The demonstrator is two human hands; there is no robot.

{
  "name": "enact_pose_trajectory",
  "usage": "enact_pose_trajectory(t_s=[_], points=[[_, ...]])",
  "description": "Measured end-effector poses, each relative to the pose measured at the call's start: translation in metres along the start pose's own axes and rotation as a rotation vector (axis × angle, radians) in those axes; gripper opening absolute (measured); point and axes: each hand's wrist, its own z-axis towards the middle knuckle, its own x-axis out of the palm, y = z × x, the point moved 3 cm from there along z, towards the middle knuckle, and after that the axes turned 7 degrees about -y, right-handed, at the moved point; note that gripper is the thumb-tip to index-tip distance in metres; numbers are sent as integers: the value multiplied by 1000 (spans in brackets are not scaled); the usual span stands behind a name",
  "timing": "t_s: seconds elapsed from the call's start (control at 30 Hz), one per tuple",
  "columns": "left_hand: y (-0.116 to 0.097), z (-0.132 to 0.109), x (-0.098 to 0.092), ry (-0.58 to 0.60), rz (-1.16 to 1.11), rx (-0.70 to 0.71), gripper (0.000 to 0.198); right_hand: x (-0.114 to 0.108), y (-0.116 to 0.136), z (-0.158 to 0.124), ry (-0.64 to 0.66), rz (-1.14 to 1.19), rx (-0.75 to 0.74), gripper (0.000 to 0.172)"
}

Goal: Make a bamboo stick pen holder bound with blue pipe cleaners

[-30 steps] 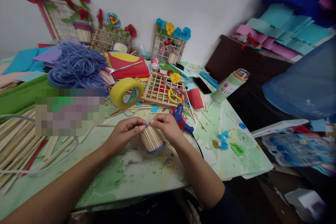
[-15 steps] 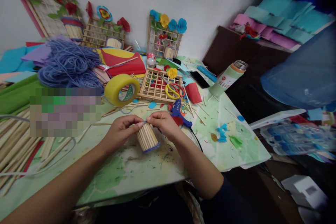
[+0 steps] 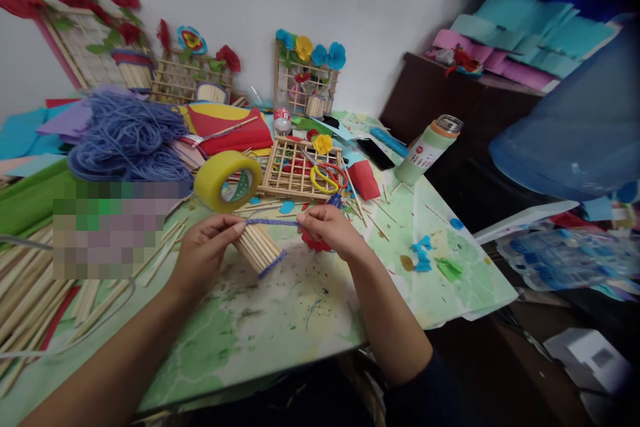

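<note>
A small bundle of pale wooden sticks (image 3: 260, 250), with blue trim along its lower edge, hangs tilted over the table. My left hand (image 3: 213, 240) pinches its upper left corner. From that corner a twisted blue cord (image 3: 273, 221) runs nearly level to the right, where the fingertips of my right hand (image 3: 325, 230) are closed on it. Just below my right fingers lies a red piece (image 3: 316, 242). Part of the blue glue gun (image 3: 335, 200) shows behind my right hand; the rest is hidden.
Yellow tape roll (image 3: 227, 180), stick lattice (image 3: 295, 170) and scissors (image 3: 325, 178) lie behind my hands. Blue yarn (image 3: 130, 137) and loose sticks (image 3: 30, 300) are at left. A green bottle (image 3: 427, 150), phone (image 3: 375, 153) and paper scraps (image 3: 423, 253) are at right.
My right hand has moved away from the bundle, and the blue cord is now stretched between my hands. My left hand and the bundle have shifted left.
</note>
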Motion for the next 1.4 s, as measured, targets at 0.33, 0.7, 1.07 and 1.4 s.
enact_pose_trajectory(t_s=[0.33,0.7,1.07,1.4], points=[[8,6,-9,-99,-3,66,12,20,3,-5,69,11,24,30],[3,-9,13,329,225,-17,16,3,1,6,-377,29,-201,32],[8,-27,28,393,-80,-407,22,0,-18,22,-421,-474,-295,26],[8,-1,9,-159,-470,-459,7,-36,-4,19,-628,-921,-380,28]])
